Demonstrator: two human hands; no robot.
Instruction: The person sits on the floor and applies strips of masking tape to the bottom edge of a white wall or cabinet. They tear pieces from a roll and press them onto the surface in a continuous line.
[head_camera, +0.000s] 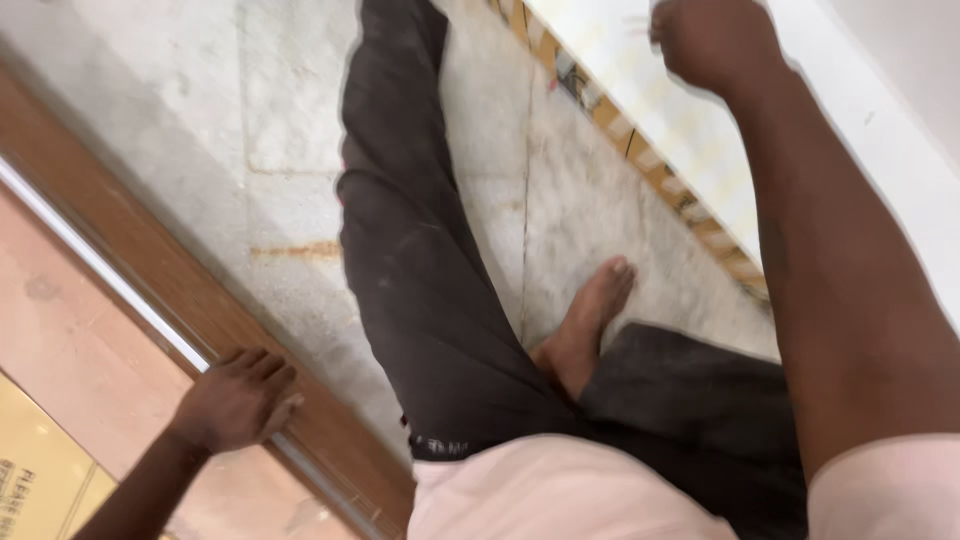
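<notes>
Left hand (235, 400): fingers together, lying flat on the brown wooden rail (150, 270), whose long axis ran diagonally from upper left to lower right. Right hand (712, 40): fingers curled shut against the white wall (880, 120), arm raised, blurred.

The left hand (238, 398) lies low at the left, palm down, fingers spread flat and pointing up and to the right, arm bare. The right hand (712, 40) is raised at the top, fingers curled into a loose fist, its bare forearm stretching down to a pale sleeve.
</notes>
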